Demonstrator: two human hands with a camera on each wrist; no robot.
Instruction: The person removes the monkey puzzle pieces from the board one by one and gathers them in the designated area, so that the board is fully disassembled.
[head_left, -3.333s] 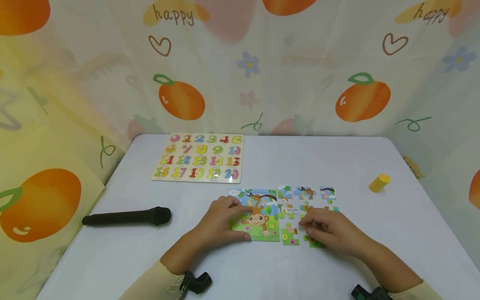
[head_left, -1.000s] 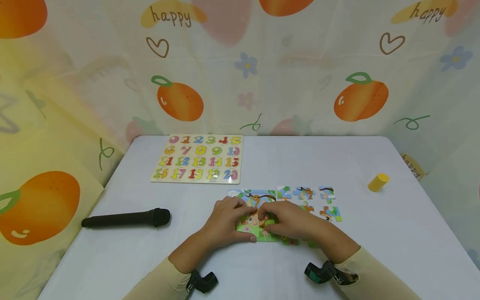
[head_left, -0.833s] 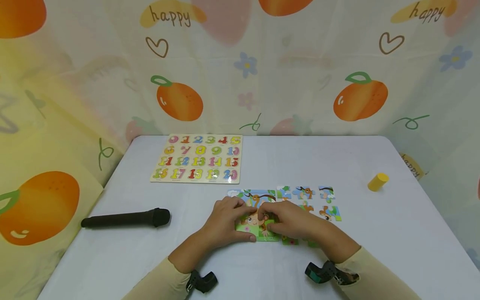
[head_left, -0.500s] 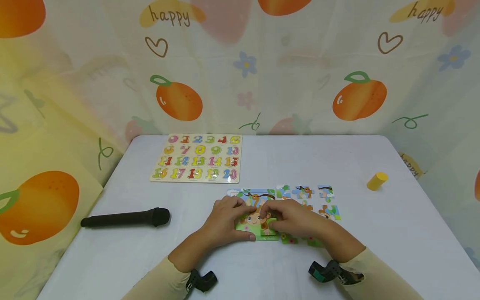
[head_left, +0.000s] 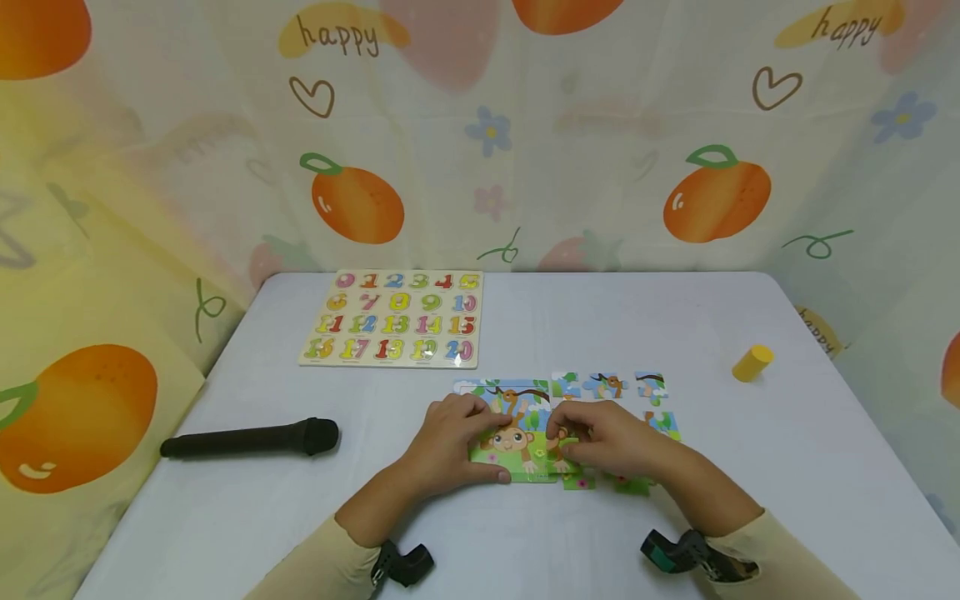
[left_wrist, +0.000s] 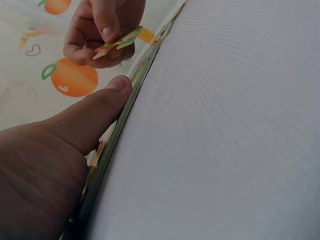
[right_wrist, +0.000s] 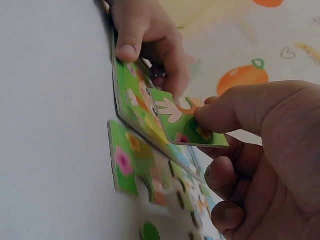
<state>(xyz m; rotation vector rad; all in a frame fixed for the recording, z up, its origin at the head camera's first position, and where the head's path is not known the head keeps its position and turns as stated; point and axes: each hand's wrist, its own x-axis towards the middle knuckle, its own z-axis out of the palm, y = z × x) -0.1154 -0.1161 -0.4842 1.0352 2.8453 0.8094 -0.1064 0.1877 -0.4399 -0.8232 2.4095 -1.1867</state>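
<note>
My left hand (head_left: pixel 450 437) rests on the left side of a monkey puzzle board (head_left: pixel 531 417), thumb stretched along the near edge and index finger over the picture. My right hand (head_left: pixel 611 433) pinches a puzzle piece (right_wrist: pixel 175 120) between thumb and fingers, raised above the board's right edge. Green ground, a pale monkey hand and flowers are printed on this piece. Loose puzzle pieces (head_left: pixel 566 385) lie in rows just right of the board, some of them hidden under my right hand. One loose corner piece (right_wrist: pixel 122 155) with a pink flower shows below the held one.
A number board (head_left: pixel 390 318) lies at the back left of the white table (head_left: pixel 615 325). A black microphone (head_left: pixel 251 437) is on the left, a yellow cylinder (head_left: pixel 753 363) at the far right. Printed cloth (head_left: pixel 585 125) hangs behind the table.
The right hand was at the loose pieces first, then over the board's picture. In the last half second it has shifted right with the puzzle piece. My left hand stays on the board.
</note>
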